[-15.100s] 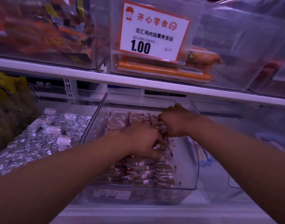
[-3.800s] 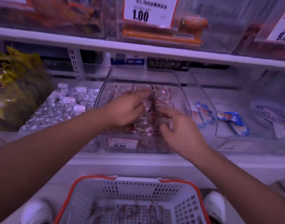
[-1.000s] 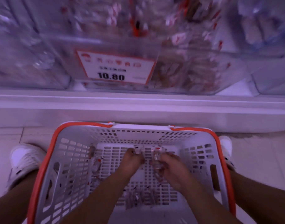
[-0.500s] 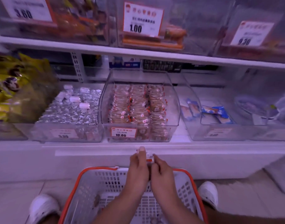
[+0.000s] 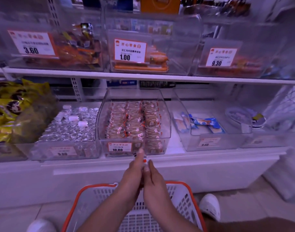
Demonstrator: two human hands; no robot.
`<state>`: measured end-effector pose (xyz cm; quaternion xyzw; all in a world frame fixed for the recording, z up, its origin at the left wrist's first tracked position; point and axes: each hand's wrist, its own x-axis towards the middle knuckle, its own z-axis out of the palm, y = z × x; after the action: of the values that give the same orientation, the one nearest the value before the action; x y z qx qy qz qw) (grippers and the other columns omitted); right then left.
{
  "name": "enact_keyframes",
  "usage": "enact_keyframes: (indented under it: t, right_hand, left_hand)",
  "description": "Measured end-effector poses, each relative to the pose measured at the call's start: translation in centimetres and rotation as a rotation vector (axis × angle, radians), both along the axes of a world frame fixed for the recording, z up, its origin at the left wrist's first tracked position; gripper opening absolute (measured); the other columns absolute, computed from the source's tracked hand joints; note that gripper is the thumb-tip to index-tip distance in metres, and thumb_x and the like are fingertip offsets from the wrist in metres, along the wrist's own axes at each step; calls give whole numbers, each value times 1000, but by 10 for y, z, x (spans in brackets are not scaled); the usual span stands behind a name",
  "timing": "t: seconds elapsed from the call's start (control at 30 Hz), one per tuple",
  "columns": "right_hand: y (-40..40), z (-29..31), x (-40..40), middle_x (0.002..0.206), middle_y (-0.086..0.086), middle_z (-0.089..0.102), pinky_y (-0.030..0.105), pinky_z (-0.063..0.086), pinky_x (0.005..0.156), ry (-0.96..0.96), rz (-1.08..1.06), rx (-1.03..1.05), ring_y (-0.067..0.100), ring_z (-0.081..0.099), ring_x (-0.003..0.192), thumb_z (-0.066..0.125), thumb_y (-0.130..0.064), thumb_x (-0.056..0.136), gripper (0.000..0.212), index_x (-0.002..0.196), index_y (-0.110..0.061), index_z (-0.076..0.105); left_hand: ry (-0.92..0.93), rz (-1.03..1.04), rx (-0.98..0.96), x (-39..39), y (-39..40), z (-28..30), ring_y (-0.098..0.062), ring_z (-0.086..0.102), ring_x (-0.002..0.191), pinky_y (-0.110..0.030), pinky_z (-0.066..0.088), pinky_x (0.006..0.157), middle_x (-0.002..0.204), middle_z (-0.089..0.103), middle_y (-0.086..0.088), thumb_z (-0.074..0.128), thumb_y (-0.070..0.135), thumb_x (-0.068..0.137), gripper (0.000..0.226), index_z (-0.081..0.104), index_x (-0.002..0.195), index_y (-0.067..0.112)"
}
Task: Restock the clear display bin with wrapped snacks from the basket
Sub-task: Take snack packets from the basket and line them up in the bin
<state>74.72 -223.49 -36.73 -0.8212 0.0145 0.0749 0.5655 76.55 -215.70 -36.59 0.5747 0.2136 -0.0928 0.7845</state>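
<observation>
Both our hands press palm to palm around a small bundle of clear-wrapped snacks with red and white print (image 5: 144,160), the grip closed on them from either side: our left hand (image 5: 134,171) with fingers stretched forward along the bundle, our right hand (image 5: 152,173) curled against it, so only the snacks' front ends show past the fingertips. We hold them above the white perforated plastic basket with an orange rim (image 5: 181,196), which sits on the floor between our white shoes, and just in front of the lower shelf's white edge (image 5: 210,162).

Straight ahead on that shelf stands the clear plastic display bin with a sloped open top (image 5: 166,124), its front carrying an orange-bordered price tag reading 10.80 (image 5: 120,147). Rows of the same wrapped snacks fill it. To its left is a clear bin of silver foil-wrapped pieces (image 5: 68,129); to its right, a clear bin holding a few blue-wrapped packets (image 5: 204,123). Yellow bags (image 5: 13,106) sit at the far left.
</observation>
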Motion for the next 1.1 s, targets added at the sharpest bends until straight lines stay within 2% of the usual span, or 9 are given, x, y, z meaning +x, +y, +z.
enact_keyframes:
  t: [0.1, 0.2, 0.3, 0.43, 0.5, 0.6, 0.7, 0.87, 1.1]
  right_hand:
    - [-3, 4, 0, 132, -1, 64, 35, 46, 106, -38, -12, 110, 10, 60, 120, 40, -28, 105, 38, 141, -22, 52]
    - [-7, 9, 1, 110, -6, 73, 23, 55, 89, -82, -16, 194, 0, 69, 96, 50, -24, 102, 30, 129, -28, 62]
    - [-16, 21, 10, 104, -6, 74, 12, 51, 74, -135, 56, 293, 0, 70, 87, 56, -26, 99, 29, 128, -29, 61]
    - [-45, 39, 36, 115, -8, 72, 37, 52, 96, -298, 7, 380, 13, 67, 109, 51, -27, 98, 28, 123, -29, 63]
    - [-67, 46, 56, 110, -6, 73, 38, 54, 92, -400, -106, 407, 17, 69, 104, 49, -18, 101, 25, 117, -29, 65]
    - [-94, 56, 88, 98, 2, 73, 23, 56, 75, -502, -254, 409, 14, 70, 86, 48, -9, 101, 27, 109, -28, 66]
    - [-106, 62, 112, 94, -6, 73, 17, 54, 72, -569, -289, 388, 8, 69, 85, 50, -21, 97, 21, 105, -32, 67]
    - [-97, 59, 130, 105, -9, 70, 20, 53, 84, -607, -218, 298, 6, 66, 101, 50, -30, 91, 23, 104, -40, 67]
    - [-87, 54, 134, 108, -10, 69, 33, 54, 89, -575, -157, 272, 7, 65, 104, 50, -24, 91, 24, 105, -35, 67]
  left_hand:
    - [-59, -126, 148, 0, 9, 3, -21, 71, 97, -33, 55, 83, 104, 72, -10, 71, 47, 85, 58, 56, 120, 3]
    - [-76, -198, 114, 2, 23, 17, -28, 72, 86, -37, 56, 74, 95, 73, -20, 59, 21, 97, 34, 55, 118, -6]
    - [-172, -316, 129, 10, 36, 44, -33, 60, 85, -38, 48, 73, 95, 68, -28, 63, 23, 91, 31, 64, 102, -6]
    - [-297, -491, 238, 40, 37, 85, -24, 65, 99, -32, 47, 85, 109, 73, -12, 62, 21, 91, 29, 68, 110, 0]
    - [-428, -585, 535, 65, 33, 106, -4, 65, 101, -17, 50, 88, 111, 72, 2, 59, 20, 98, 16, 64, 111, 13]
    - [-490, -806, 1260, 121, 20, 116, -22, 41, 137, -34, 38, 112, 150, 38, -12, 57, 37, 98, 59, 33, 144, 10]
    - [-523, -963, 1700, 169, 3, 98, -36, 36, 135, -44, 34, 110, 151, 27, -19, 58, 36, 95, 72, 20, 147, 4]
    - [-605, -994, 1794, 210, 7, 62, -35, 36, 132, -45, 35, 108, 148, 32, -16, 62, 49, 90, 80, 24, 148, 8]
    - [-468, -1123, 1863, 210, 28, 32, -18, -21, 150, -40, -10, 121, 162, -25, -5, 35, 81, 84, 112, -23, 153, 13]
